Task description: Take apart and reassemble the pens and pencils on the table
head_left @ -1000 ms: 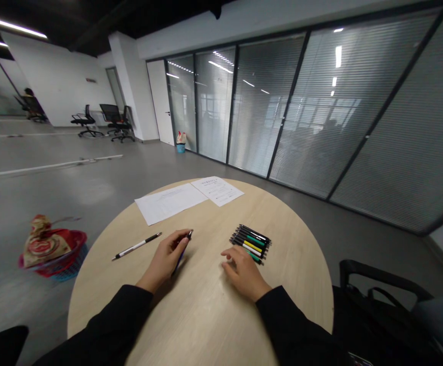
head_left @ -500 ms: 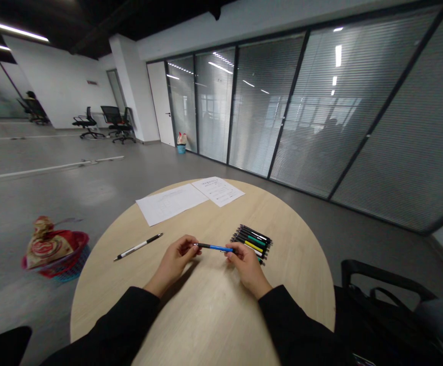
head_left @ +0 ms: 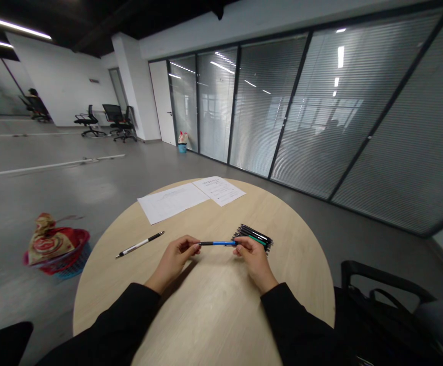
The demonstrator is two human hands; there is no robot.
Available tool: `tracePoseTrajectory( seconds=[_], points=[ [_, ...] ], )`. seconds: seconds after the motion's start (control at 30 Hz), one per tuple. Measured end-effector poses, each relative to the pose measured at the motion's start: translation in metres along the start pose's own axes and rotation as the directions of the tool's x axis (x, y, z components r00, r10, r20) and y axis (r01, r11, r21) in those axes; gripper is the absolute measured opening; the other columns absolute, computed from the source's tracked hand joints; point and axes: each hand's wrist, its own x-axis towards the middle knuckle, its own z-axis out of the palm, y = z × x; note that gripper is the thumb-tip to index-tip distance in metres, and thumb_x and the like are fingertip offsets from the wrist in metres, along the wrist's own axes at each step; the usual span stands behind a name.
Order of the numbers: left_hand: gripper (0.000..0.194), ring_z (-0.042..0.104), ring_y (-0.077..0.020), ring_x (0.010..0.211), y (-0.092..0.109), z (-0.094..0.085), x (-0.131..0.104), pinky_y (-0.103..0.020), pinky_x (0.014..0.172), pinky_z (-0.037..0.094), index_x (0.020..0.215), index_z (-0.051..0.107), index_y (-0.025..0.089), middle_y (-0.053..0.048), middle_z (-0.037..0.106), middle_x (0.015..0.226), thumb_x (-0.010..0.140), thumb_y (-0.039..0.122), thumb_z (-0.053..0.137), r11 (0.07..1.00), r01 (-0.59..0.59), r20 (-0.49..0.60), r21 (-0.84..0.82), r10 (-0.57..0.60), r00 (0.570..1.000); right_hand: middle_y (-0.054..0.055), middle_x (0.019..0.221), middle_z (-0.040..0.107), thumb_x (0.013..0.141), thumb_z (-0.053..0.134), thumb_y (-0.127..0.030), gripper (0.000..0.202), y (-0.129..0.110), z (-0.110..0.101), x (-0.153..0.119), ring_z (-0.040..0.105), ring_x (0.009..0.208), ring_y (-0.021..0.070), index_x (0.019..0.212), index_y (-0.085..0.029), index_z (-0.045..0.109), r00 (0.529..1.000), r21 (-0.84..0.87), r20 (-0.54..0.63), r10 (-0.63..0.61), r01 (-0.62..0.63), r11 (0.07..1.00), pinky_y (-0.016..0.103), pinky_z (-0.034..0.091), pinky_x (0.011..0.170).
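A blue pen with a dark grip is held level above the table between both hands. My left hand pinches its dark end, and my right hand pinches the blue end. Just behind my right hand lies a row of several pens, mostly black with a green one, partly hidden by that hand. On the left of the table rests a single white and black pen, apart from both hands.
Two printed sheets lie at the far side of the round wooden table. A basket with a bag stands on the floor at left. A black chair is at right.
My right hand has moved slightly up and right, covering more of the pen row. The blue pen has turned from a slight tilt to nearly level.
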Motion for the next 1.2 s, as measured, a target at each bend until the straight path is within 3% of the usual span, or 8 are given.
tracePoseTrajectory(
  seconds=[0.27,0.7,1.2],
  points=[
    [0.033,0.063,-0.0181,0.067,0.002,-0.001,-0.002,-0.03,0.065,0.05,0.078,0.071,0.015,-0.006,0.07,0.07,0.073,0.047,0.076,1.0,-0.012,-0.029,-0.006,0.012,0.999,0.009,0.085,0.074,0.078,0.074,-0.046,0.037,-0.003,-0.001,0.0,0.07,0.071,0.0197,0.097,-0.015,0.072,0.999,-0.054,-0.04,0.006,-0.008,0.998,0.037,0.058,0.07],
    [0.034,0.064,-0.0184,0.069,-0.004,0.0,-0.003,-0.029,0.064,0.051,0.086,0.072,0.014,-0.005,0.07,0.072,0.073,0.045,0.078,0.998,-0.003,-0.053,-0.06,0.0,0.999,0.008,0.081,0.073,0.084,0.066,-0.053,0.041,0.001,-0.004,-0.001,0.068,0.067,0.0189,0.094,-0.014,0.07,1.0,-0.196,-0.017,-0.005,0.001,0.981,0.032,0.055,0.065],
    [0.034,0.062,-0.0178,0.066,-0.001,0.002,-0.004,-0.029,0.062,0.049,0.083,0.073,0.015,-0.004,0.068,0.069,0.07,0.046,0.079,0.997,0.018,-0.046,-0.077,-0.022,0.999,-0.001,0.066,0.055,0.097,0.045,-0.04,0.03,-0.021,-0.004,-0.006,0.051,0.062,0.0156,0.079,-0.02,0.059,0.978,-0.535,0.112,-0.177,0.21,0.818,0.026,0.035,0.059]
  ],
)
